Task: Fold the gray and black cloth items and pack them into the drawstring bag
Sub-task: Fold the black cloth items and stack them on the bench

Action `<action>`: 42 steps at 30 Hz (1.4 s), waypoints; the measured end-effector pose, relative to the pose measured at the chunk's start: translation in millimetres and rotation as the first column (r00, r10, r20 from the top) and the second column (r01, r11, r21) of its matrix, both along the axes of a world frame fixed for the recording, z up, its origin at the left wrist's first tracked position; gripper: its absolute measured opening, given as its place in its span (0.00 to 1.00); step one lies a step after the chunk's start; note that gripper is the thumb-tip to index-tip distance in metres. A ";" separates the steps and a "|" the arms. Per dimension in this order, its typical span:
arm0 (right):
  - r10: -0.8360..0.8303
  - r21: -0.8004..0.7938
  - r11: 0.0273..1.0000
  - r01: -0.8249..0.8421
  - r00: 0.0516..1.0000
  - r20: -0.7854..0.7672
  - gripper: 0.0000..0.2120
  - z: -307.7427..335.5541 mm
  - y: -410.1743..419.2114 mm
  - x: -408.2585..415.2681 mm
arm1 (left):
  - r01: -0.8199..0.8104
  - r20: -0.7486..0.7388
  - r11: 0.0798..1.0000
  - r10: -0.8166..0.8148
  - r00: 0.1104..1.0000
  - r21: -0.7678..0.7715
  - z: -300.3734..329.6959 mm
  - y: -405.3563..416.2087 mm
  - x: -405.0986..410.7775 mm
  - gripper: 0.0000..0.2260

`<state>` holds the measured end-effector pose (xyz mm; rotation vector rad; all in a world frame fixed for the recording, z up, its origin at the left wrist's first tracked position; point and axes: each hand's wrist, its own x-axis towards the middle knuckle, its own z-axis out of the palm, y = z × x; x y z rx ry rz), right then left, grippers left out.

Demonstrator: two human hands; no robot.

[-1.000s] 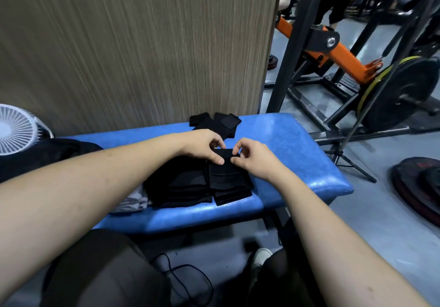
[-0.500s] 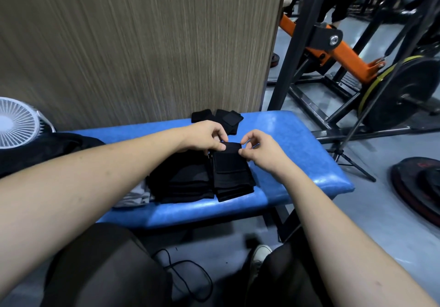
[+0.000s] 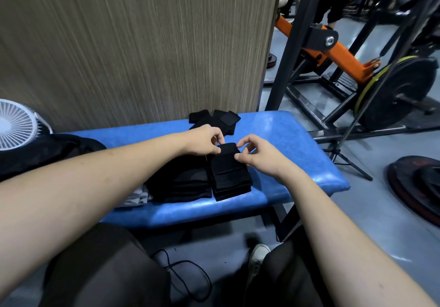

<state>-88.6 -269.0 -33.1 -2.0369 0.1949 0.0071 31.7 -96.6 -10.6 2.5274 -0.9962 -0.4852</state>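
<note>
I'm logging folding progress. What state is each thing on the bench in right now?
Left hand: pinches the top black cloth's far edge.
Right hand: pinches the same edge.
Top black cloth: folded, on the stack.
Black stack: folded, flat on the blue bench.
Far black pieces: loose, unfolded.
Fan: running or not, cannot tell.

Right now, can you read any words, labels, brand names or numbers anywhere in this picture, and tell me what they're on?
No text can be read anywhere in this view.
Red marks on the dark weight plate lying on the floor: too blurred to read.
Folded black cloth under both hands, blue bench, white fan: no visible lettering.
Orange machine arm and black plate on the bar: no legible marking.
</note>
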 end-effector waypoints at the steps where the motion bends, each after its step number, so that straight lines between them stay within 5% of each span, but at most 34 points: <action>1: 0.029 0.004 1.000 -0.029 0.999 -0.016 0.15 2.0 -1.7 -2.6 | -0.007 0.015 1.000 0.007 1.000 -0.011 0.0 -0.5 0.6 0.08; 4: 0.215 -0.080 0.971 -0.227 0.967 -0.134 0.32 6.0 -10.4 -13.8 | 0.005 -0.015 1.000 -0.005 1.000 0.017 7.2 -3.0 -0.6 0.17; 8: 0.339 -0.365 0.836 -0.410 0.908 -0.245 0.53 -6.6 -7.5 -16.9 | 0.112 -0.098 0.963 -0.090 0.991 0.244 8.1 -7.3 -3.3 0.30; 20: 0.242 -0.476 0.850 -0.226 0.970 -0.029 0.48 -25.4 5.7 -9.6 | 0.134 -0.061 0.971 -0.124 0.990 0.200 -2.6 -19.0 4.4 0.31; 26: 0.304 -0.450 0.827 -0.336 0.942 -0.145 0.53 -17.2 -4.7 -7.1 | 0.097 -0.145 0.988 -0.080 0.986 0.117 0.1 -11.1 7.2 0.27; 29: 0.298 -0.194 0.927 -0.321 0.944 -0.141 0.38 -3.0 -20.2 -10.9 | -0.038 -0.031 0.999 0.039 0.999 0.015 -1.1 -6.0 20.4 0.20; 33: 0.036 0.047 0.998 -0.037 0.999 0.017 0.14 -2.5 -33.0 5.8 | -0.312 0.158 0.948 0.319 0.935 -0.067 -6.9 4.0 43.6 0.26; 39: -0.209 0.148 0.969 0.198 0.976 0.060 0.08 -18.3 -27.6 53.6 | -0.391 0.046 0.919 0.389 0.920 0.050 -19.0 7.2 62.2 0.48; 42: -0.231 0.059 0.972 0.229 0.973 0.030 0.09 -35.6 -23.0 85.5 | -0.375 0.054 0.921 0.371 0.927 0.109 -29.3 -0.4 67.6 0.56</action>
